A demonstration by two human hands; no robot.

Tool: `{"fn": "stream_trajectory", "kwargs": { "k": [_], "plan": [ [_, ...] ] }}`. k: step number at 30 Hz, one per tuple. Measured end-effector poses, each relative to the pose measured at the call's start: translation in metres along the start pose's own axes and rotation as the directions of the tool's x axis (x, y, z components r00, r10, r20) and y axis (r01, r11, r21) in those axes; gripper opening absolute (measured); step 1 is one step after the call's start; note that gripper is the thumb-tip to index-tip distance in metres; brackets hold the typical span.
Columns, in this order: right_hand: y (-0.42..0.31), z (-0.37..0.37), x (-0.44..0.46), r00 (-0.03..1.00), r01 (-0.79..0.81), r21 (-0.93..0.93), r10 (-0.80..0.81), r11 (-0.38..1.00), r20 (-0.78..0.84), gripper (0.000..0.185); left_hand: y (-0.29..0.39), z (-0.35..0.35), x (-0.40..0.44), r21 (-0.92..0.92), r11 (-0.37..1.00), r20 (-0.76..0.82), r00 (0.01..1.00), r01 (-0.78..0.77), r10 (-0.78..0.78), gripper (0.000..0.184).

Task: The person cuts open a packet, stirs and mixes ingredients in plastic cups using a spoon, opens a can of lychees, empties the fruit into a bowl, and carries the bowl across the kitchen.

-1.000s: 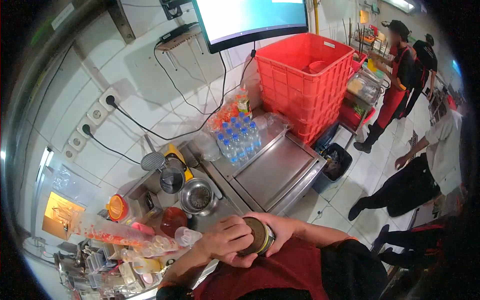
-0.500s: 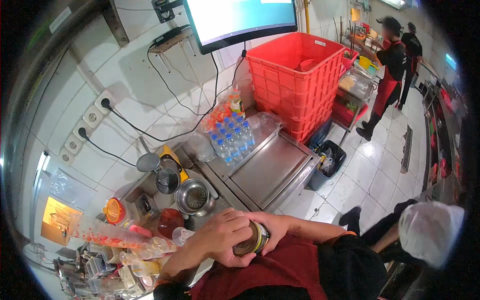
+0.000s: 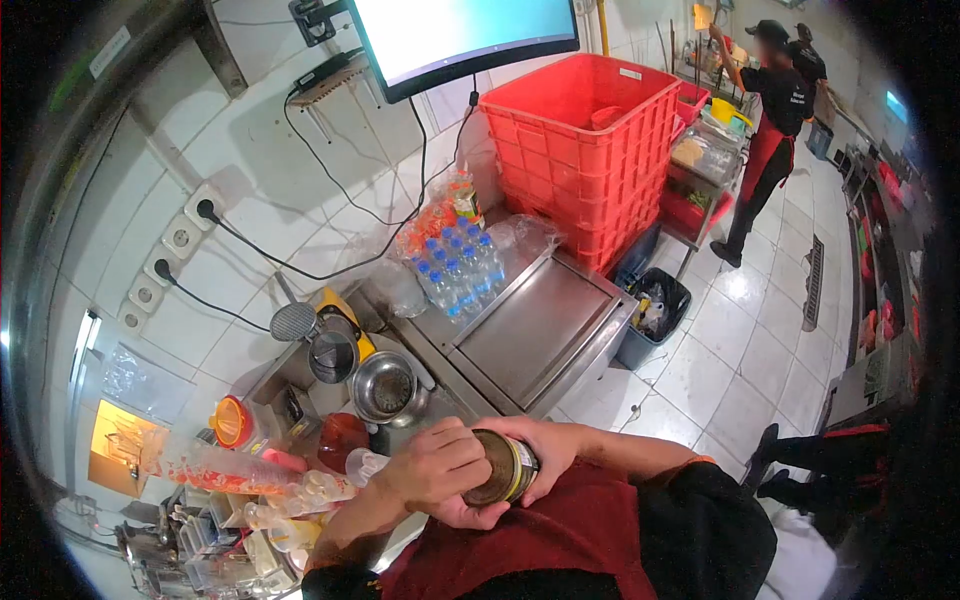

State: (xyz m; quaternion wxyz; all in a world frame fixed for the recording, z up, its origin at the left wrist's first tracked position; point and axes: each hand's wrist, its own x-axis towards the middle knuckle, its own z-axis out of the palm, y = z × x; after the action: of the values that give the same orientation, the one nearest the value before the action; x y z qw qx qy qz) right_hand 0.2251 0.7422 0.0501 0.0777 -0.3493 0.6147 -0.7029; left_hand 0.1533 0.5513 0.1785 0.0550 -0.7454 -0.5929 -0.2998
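Note:
A metal can (image 3: 496, 480) with a brownish round end and a yellow-edged label is held against the front of my dark red apron. My right hand (image 3: 548, 447) wraps round its labelled side from the right. On the other side, my left hand (image 3: 440, 470) lies over the near-left part of the round end, fingers curled and thumb along the lower rim. What sits under those curled fingers is hidden. Just beyond my hands, a steel bowl (image 3: 384, 388) stands on the counter beside a strainer (image 3: 333, 356).
Stacked red crates (image 3: 585, 130) stand past a steel counter (image 3: 540, 318) holding bottled water (image 3: 458, 270). A bin (image 3: 655, 315) is on the floor. Stacked cups (image 3: 215, 466) crowd the left. Two people work at the far right; dark-clothed legs (image 3: 825, 455) show nearby.
My left fingers have pulled back and curled more, baring more of the can's end. A white bag at right has moved lower. The far co-worker has raised an arm. The view has shifted slightly.

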Motion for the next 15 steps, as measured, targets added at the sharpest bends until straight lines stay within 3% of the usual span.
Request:
{"fn": "stream_trajectory", "kwargs": {
  "k": [3,5,8,10,12,15],
  "plan": [
    [0.002,0.001,-0.001,0.999,0.049,-0.015,-0.048,0.999,0.012,0.112,-0.002,0.005,-0.001,-0.059,0.993,-0.026,0.994,-0.103,0.101,0.041],
    [0.019,0.008,-0.007,0.975,0.182,0.053,-0.173,0.982,-0.141,0.108,-0.003,0.017,-0.003,-0.046,0.988,-0.29,0.949,-0.146,0.126,0.042],
    [0.025,0.014,-0.014,0.975,0.106,0.16,-0.071,0.981,-0.21,0.105,-0.013,0.023,0.01,0.073,0.99,-0.431,0.891,-0.123,0.142,0.042],
    [0.017,0.009,-0.014,0.965,0.122,0.149,-0.082,0.981,-0.248,0.103,-0.02,0.026,0.013,0.123,0.987,-0.455,0.878,-0.102,0.147,0.041],
    [0.011,-0.001,-0.012,0.918,0.171,0.151,-0.102,0.974,-0.383,0.107,-0.031,0.032,0.018,0.311,0.95,-0.564,0.798,-0.03,0.21,0.042],
    [0.03,-0.036,-0.017,0.903,0.108,0.099,-0.056,0.989,-0.427,0.106,-0.053,0.04,0.026,0.334,0.939,-0.593,0.793,0.086,0.139,0.045]
  ]
}}
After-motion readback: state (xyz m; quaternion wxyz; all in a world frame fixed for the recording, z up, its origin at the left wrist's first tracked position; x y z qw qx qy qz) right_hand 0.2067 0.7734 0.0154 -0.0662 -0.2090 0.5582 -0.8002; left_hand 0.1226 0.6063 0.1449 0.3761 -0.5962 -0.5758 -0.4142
